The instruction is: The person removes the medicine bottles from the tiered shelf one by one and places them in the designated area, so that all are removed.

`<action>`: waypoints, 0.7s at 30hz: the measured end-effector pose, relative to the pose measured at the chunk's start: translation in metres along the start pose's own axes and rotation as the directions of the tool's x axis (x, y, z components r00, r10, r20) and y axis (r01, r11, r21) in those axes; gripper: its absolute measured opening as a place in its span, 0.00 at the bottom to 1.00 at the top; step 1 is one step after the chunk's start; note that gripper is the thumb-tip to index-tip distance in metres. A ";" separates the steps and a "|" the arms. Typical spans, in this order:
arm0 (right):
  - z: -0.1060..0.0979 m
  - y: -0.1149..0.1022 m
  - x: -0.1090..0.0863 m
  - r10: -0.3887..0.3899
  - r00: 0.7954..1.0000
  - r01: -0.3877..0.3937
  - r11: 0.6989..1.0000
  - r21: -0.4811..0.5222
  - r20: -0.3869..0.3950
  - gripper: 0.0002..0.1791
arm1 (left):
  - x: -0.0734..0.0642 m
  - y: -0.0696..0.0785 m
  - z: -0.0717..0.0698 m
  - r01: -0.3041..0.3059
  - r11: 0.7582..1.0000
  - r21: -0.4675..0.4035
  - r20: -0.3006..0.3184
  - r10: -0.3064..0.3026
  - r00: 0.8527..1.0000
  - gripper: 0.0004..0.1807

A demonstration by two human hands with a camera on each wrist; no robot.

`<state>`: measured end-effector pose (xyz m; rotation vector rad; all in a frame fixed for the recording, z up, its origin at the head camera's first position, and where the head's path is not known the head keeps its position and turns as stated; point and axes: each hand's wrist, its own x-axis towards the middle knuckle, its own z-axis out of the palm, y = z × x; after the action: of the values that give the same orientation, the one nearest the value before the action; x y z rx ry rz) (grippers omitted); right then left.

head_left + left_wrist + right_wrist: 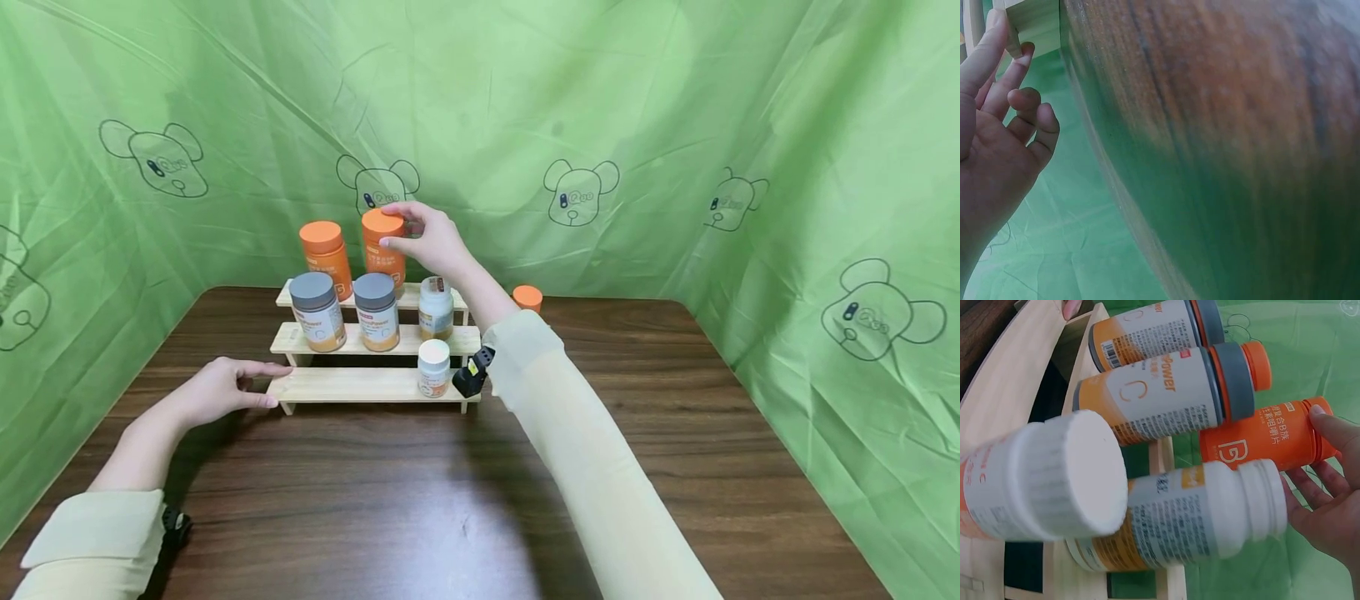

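A three-tier wooden rack (pixel 345 385) stands on the table, its left end pinched between thumb and fingers of my left hand (pixel 217 390) at the lowest tier. My right hand (pixel 433 242) reaches over the rack and grips an orange bottle (pixel 1260 434) near its cap, at the top tier. Left of it on that tier stands another orange bottle (pixel 327 260). Two grey-capped bottles (pixel 318 315) and a white bottle (pixel 436 310) with its top uncapped or pale are on the middle tier. A small white-capped bottle (pixel 433 368) sits toward the right of the lowest tier.
Behind my right forearm an orange cap (pixel 527 297) shows, the rest of that container mostly hidden. Green cloth (pixel 487 125) with bear-head drawings hangs around the back and sides of the dark wooden table (pixel 360 500).
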<state>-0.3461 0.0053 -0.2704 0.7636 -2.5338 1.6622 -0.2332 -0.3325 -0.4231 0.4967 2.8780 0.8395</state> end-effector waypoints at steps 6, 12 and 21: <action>-0.018 -0.002 -0.004 -0.009 0.999 0.010 0.999 0.045 -0.031 0.26 | 0.000 0.001 0.000 -0.001 1.000 -0.009 -0.004 0.001 1.000 0.31; -0.036 -0.003 -0.011 0.008 0.999 -0.005 0.999 0.051 -0.049 0.27 | 0.000 0.001 0.000 -0.003 1.000 -0.019 0.002 0.003 1.000 0.31; -0.062 -0.013 -0.025 0.019 0.997 -0.013 0.997 0.078 -0.076 0.28 | -0.002 0.001 0.001 0.001 1.000 -0.012 -0.010 -0.001 1.000 0.31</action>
<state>-0.3341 0.0646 -0.2398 0.6727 -2.4442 1.7674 -0.2311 -0.3324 -0.4235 0.4910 2.8806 0.8613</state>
